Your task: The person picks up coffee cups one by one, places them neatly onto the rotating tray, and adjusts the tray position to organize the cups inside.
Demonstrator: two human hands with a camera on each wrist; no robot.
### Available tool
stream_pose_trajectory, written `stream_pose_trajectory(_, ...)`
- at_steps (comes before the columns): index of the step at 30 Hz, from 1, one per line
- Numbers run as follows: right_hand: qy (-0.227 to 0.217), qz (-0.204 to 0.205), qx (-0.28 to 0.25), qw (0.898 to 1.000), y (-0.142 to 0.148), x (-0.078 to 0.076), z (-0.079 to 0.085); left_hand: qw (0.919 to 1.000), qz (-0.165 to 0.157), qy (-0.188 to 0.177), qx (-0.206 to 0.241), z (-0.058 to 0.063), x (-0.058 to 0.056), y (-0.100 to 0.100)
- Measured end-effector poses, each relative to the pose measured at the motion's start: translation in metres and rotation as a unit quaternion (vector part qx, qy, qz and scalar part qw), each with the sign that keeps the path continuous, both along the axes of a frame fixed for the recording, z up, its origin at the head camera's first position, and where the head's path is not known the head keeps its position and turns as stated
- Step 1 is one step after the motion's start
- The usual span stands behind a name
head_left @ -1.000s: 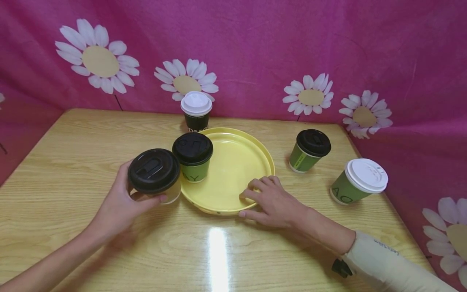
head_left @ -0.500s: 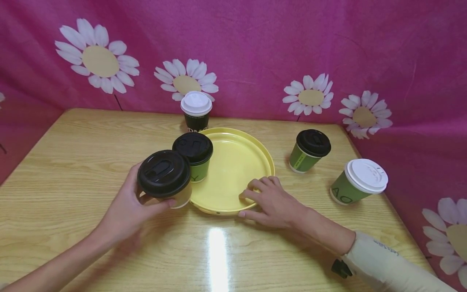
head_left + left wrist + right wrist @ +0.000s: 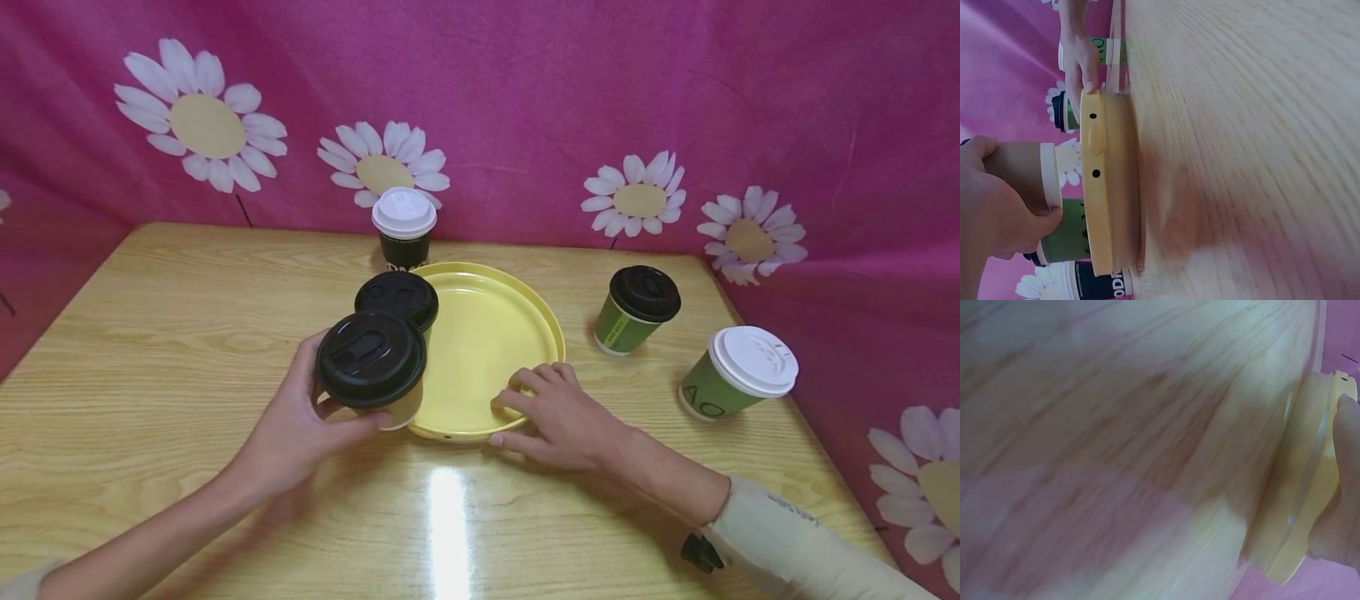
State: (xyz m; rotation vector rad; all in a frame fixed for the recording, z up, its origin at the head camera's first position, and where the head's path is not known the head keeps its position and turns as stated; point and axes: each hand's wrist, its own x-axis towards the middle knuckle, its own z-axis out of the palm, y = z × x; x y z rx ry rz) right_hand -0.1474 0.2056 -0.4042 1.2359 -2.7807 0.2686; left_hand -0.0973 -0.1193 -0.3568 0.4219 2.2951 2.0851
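My left hand (image 3: pixel 288 429) grips a brown paper coffee cup (image 3: pixel 1019 169) with a black lid (image 3: pixel 371 358), thumb on the near side. The cup hangs over the near left edge of a round yellow tray (image 3: pixel 487 342). In the left wrist view its white base rim is above the tray's rim. Behind it, a green cup (image 3: pixel 1066 234) with a black lid stands on the tray's left side, mostly hidden in the head view. My right hand (image 3: pixel 562 417) holds the tray's near right rim, thumb outside and fingers curled over inside.
A black cup with a white lid (image 3: pixel 405 229) stands behind the tray. To the right are a green cup with a black lid (image 3: pixel 630 312) and a green cup with a white lid (image 3: pixel 738 371). A pink flowered cloth (image 3: pixel 510 108) hangs behind the wooden table (image 3: pixel 187 333).
My left hand has carried the brown cup rightward and slightly nearer, from beside the tray to over its edge, covering more of the green cup. The right hand and tray have stayed still.
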Motion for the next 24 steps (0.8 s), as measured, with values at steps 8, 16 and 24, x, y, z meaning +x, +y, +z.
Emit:
stream_pose_trajectory(8,0.002,0.003,-0.003,1.000,0.000,0.000,0.000,0.9997,-0.021,-0.008,0.008,-0.001,-0.002,0.012)
stream_pose_trajectory(16,0.006,0.003,-0.010,1.000,-0.001,0.001,0.000,0.9997,-0.026,-0.004,0.002,-0.005,-0.005,0.021)
stream_pose_trajectory(24,0.006,0.000,-0.014,1.000,-0.002,0.002,0.000,0.9993,-0.028,0.024,-0.001,-0.009,-0.008,0.029)
